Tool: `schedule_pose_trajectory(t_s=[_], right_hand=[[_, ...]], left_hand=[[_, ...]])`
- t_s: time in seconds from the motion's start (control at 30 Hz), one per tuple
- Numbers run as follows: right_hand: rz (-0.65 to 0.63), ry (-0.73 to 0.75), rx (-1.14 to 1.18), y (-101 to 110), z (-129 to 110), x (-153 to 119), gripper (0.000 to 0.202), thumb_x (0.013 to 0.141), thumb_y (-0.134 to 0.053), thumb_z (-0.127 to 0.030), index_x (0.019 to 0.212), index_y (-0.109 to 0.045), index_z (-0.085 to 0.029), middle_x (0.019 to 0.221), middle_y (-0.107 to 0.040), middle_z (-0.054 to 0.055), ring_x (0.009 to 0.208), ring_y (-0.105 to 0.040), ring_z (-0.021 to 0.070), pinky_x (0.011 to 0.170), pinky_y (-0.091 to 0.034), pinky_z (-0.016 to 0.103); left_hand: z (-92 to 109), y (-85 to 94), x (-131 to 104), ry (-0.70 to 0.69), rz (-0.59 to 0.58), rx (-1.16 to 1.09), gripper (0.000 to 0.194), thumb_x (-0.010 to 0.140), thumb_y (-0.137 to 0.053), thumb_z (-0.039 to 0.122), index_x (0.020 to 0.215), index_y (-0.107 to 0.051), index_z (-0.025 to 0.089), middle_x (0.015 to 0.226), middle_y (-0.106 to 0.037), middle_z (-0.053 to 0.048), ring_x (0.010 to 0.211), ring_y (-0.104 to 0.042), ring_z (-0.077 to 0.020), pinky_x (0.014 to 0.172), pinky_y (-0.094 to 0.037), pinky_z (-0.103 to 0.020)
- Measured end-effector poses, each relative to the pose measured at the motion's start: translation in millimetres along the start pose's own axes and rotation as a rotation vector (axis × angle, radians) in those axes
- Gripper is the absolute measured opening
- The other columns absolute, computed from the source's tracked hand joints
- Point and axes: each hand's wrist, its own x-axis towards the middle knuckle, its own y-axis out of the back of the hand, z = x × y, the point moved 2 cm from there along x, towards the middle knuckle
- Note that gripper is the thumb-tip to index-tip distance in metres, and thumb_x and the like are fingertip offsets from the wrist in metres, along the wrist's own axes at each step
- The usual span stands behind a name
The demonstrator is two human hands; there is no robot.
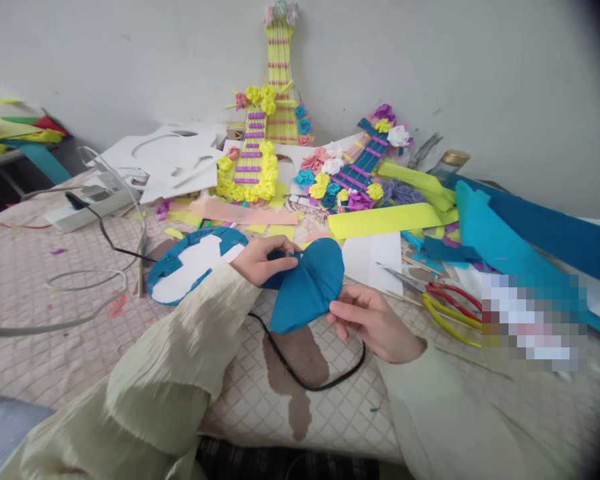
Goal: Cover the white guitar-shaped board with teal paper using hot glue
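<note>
A sheet of blue crepe paper [307, 290], creased and fanned out, hangs between my two hands above the table's front part. My left hand [267, 259] pinches it at its upper left, thumb on top. At its right edge my right hand [373, 317] has the paper between thumb and fingers. Left of my left hand lies a rounded white cardboard shape [193, 263] with blue paper folded round its rim. A blue strip runs beneath my left hand towards the sheet; whether the two are joined is hidden. Below passes a black cord [310, 387].
Scissors with red and yellow handles [450, 310] lie at right, near thin sticks and blue paper [520, 247]. Flower-trimmed paper guitars [250, 153] stand against the wall. A white power strip [95, 200] with cables sits at left. Yellow paper [385, 220] lies behind my hands.
</note>
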Motion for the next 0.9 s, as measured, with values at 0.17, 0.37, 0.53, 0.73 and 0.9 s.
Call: schedule_pose_trajectory(t_s=[0.17,0.37,0.53,0.73,0.9], right_hand=[[-0.016,-0.048,-0.007,-1.5,1.0,-0.5,0.019,0.067,-0.069,-0.029,0.064,-0.058,-0.015,0.056,-0.061,-0.002,0.041,-0.052,0.0070,0.040,-0.039,0.020],[-0.026,-0.070,-0.027,-2.7,0.8,-1.2,0.021,0.066,-0.069,-0.031,0.064,-0.057,-0.015,0.056,-0.060,-0.001,0.042,-0.053,0.0080,0.040,-0.040,0.021],[0.023,-0.101,-0.046,-5.4,5.4,0.1,0.027,0.068,-0.067,-0.039,0.069,-0.055,-0.015,0.058,-0.061,-0.001,0.039,-0.053,0.0071,0.035,-0.036,0.018],[0.081,-0.077,-0.100,-7.2,9.9,3.0,0.026,0.068,-0.068,-0.036,0.076,-0.051,-0.018,0.046,-0.053,-0.006,0.038,-0.051,0.0080,0.032,-0.034,0.017],[0.114,-0.077,-0.024,-7.0,2.9,1.2,0.025,0.068,-0.068,-0.034,0.074,-0.050,-0.018,0.051,-0.053,-0.007,0.039,-0.053,0.0074,0.034,-0.037,0.017]], left_hand=[[-1.1,-4.2,0.7,-0.005,0.003,0.076,0.019,0.072,-0.057,0.034,0.069,-0.053,0.015,0.089,-0.066,-0.010,0.088,-0.060,-0.0193,0.081,-0.044,-0.032],[-2.1,-6.8,0.6,-0.008,0.008,0.182,0.017,0.071,-0.058,0.032,0.070,-0.056,0.016,0.084,-0.065,-0.006,0.081,-0.060,-0.0172,0.077,-0.046,-0.031],[-0.2,-13.1,-0.3,-0.007,0.019,0.250,0.014,0.072,-0.056,0.029,0.067,-0.055,0.015,0.078,-0.064,-0.005,0.075,-0.059,-0.0163,0.071,-0.046,-0.029],[2.1,-16.2,-0.4,-0.063,0.020,0.243,0.013,0.073,-0.052,0.025,0.066,-0.054,0.015,0.087,-0.064,-0.009,0.082,-0.059,-0.0181,0.076,-0.045,-0.031],[10.0,-8.6,-3.1,-0.156,0.042,0.072,0.010,0.075,-0.052,0.024,0.070,-0.050,0.016,0.094,-0.065,-0.010,0.087,-0.059,-0.0177,0.080,-0.044,-0.032]])
